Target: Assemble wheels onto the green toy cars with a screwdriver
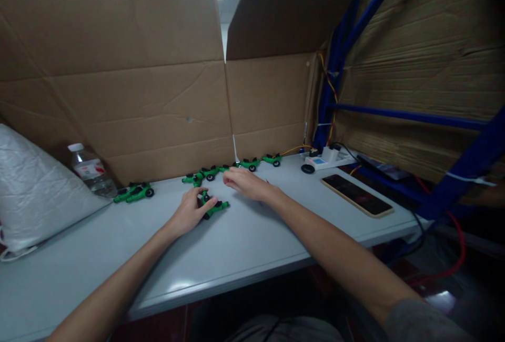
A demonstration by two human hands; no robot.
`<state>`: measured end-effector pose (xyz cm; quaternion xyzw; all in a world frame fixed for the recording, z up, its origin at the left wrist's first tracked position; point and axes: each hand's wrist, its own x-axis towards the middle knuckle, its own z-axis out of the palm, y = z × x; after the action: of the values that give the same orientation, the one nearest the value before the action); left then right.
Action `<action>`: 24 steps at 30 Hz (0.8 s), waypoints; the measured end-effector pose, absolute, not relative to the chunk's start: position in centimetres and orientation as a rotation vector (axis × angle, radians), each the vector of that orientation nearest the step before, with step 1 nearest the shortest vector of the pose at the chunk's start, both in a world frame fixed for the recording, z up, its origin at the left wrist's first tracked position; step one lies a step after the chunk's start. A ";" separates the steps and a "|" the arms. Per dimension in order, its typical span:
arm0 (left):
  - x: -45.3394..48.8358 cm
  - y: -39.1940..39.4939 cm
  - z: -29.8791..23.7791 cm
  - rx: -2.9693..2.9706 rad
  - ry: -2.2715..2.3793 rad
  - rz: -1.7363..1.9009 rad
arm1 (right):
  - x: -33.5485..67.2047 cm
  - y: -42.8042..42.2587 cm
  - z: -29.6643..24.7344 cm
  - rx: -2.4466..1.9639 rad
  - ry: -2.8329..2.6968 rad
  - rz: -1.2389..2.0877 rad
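My left hand (190, 211) is closed around one end of a green toy car (216, 207) with black wheels, which is at the tabletop. My right hand (245, 182) reaches to the back of the table with its fingers curled together. Its fingertips are beside a green toy (223, 168), and whatever they pinch is hidden. Just behind that hand stands another green toy car (249, 164). Further green toy cars (202, 174) sit close together between my hands, near the cardboard.
A white sack (39, 194) and a plastic bottle (91, 169) stand at the left, near green toys (134, 192). At the right lie a phone (357, 194), a power strip (331, 158) and a black disc (307, 169). Cardboard (118, 94) walls the back; a blue frame (406, 114) rises right.
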<state>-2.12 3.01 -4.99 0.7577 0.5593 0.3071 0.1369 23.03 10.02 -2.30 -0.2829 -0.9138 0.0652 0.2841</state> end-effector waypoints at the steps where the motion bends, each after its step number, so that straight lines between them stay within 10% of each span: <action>1: -2.2 3.0 -5.0 2.211 1.625 0.890 | 22.9 10.0 -2.4 -0.724 -2.419 0.190; 24: -2.5 2.0 -2.9 2.608 1.238 0.921 | 20.8 6.8 -2.8 -0.442 -2.316 0.641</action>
<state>-2.48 2.04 -2.94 0.8593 0.4079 0.3035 0.0554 20.76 6.77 -2.81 -0.1700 -0.8906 0.2464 0.3423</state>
